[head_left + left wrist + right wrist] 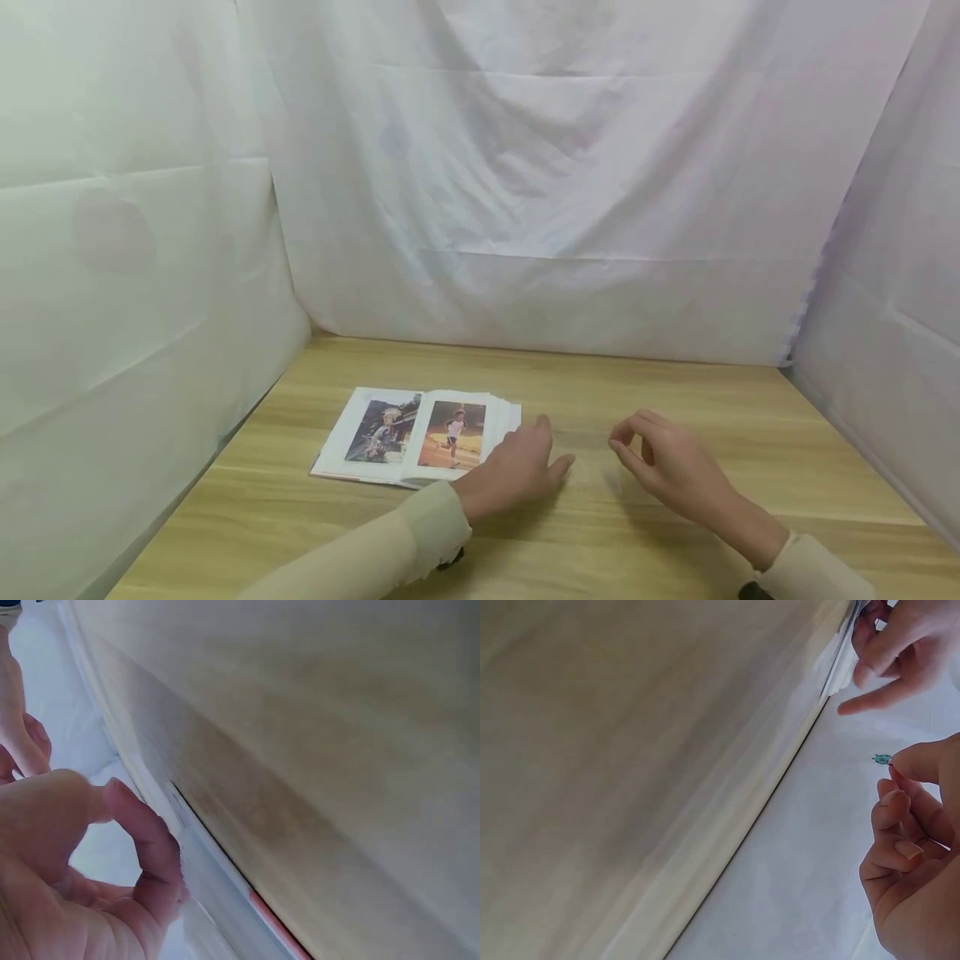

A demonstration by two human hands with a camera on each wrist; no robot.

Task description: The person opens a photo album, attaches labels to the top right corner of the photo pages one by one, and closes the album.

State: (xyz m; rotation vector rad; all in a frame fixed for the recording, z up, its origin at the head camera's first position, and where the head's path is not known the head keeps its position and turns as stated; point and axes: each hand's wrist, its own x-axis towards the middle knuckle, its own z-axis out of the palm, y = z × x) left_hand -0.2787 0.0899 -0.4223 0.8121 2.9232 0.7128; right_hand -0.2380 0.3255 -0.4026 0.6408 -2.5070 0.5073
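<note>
An open photo album lies on the table, one printed picture showing on each page. Over its right edge is my left hand, thumb and forefinger extended to the right past the pages. In the left wrist view, fingers of that hand bend down against the album's edge. To the right, apart from the album, my right hand is raised above the table. Its thumb and forefinger pinch a small flat teal piece, seen in the right wrist view; its exact kind is too small to tell.
The wood-grain table is bounded by white cloth hangings: one at the back, one on the left and one on the right.
</note>
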